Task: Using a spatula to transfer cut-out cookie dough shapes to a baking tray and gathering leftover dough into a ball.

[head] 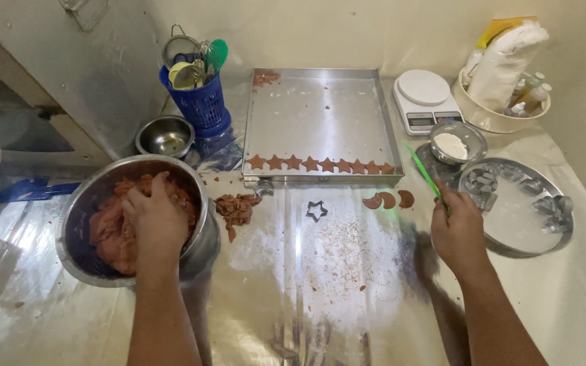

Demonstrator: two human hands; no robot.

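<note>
My left hand [156,218] reaches into a large steel bowl [76,203] and presses down on the reddish-brown dough [106,230] inside it. My right hand [457,230] is closed around a thin green stick-like tool [422,171] whose tip points up and away. A steel baking tray [320,108] lies at the back with a row of several star-shaped dough pieces [320,165] along its near edge. A star cutter [316,211] rests on the foil-covered counter. Three crescent dough pieces [389,200] lie beside it, and a lump of dough scraps [237,209] sits near the bowl.
A round steel plate [518,218] with several metal cutters is at the right. Behind it stand a small bowl of white flour [454,144], a white kitchen scale [424,102] and a tub with bags [503,74]. A blue utensil basket [198,95] and a small empty steel bowl [165,135] stand at the back left.
</note>
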